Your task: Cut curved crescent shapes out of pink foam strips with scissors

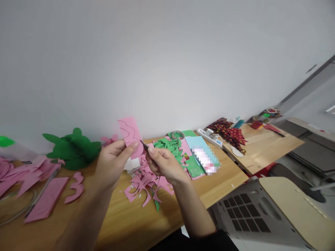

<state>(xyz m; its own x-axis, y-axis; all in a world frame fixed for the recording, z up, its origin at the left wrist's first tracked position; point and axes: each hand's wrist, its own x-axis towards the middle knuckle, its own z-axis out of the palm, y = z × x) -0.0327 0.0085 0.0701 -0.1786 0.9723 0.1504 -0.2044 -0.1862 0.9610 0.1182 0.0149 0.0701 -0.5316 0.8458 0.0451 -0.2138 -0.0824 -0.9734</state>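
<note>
While pinching pink paper (130, 126) in the left grip (115, 157), holding scissors (144, 145) in the right grip (164, 162), at the paper's right edge. Found paper raised above the tabletop (128, 219), marked with dark curves. Noted pink scraps (146, 174) heaped below, green scraps (169, 144) just behind, and a power strip (216, 140) farther right. Observed green paper shape (74, 150) at left.

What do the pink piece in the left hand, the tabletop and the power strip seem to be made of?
Pink piece: probably matte paper or thin card; flat, with drawn lines.
Tabletop: wood or wood-look laminate, slight sheen, streaky grain.
Power strip: likely hard white plastic, judging by its smooth casing.
</note>
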